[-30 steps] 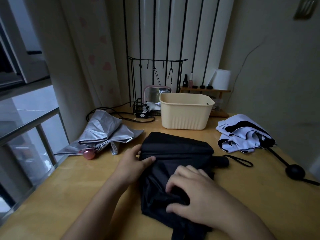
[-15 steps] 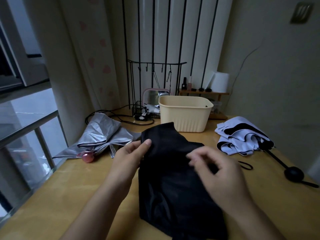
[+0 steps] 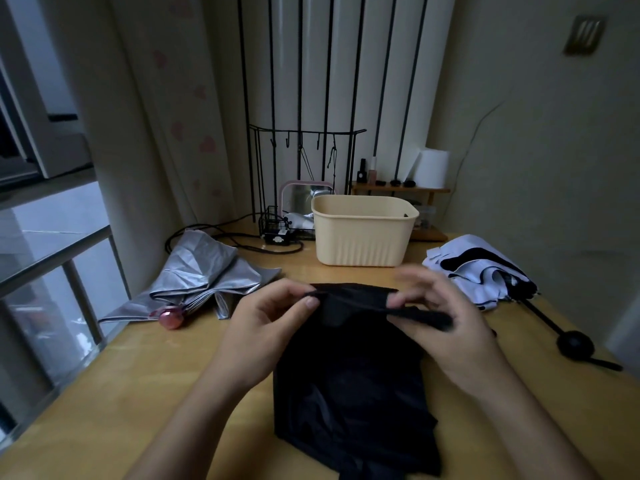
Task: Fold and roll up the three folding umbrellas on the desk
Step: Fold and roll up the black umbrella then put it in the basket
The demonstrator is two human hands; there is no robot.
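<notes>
While my left hand (image 3: 263, 327) and right hand (image 3: 446, 327) pinch the black fabric folding umbrella (image 3: 346, 375) by its edge, slack pleats may slip loose.

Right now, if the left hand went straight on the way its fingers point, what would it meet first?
Probably the right hand, further along the black umbrella edge both pinch; depth is unclear.

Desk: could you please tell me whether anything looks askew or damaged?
Nothing looks spilled or damaged. The silver umbrella lies crumpled at left; the white-and-black umbrella at right has its shaft extended, round handle near the desk edge. Left hand and right hand pinch the black umbrella.
</notes>
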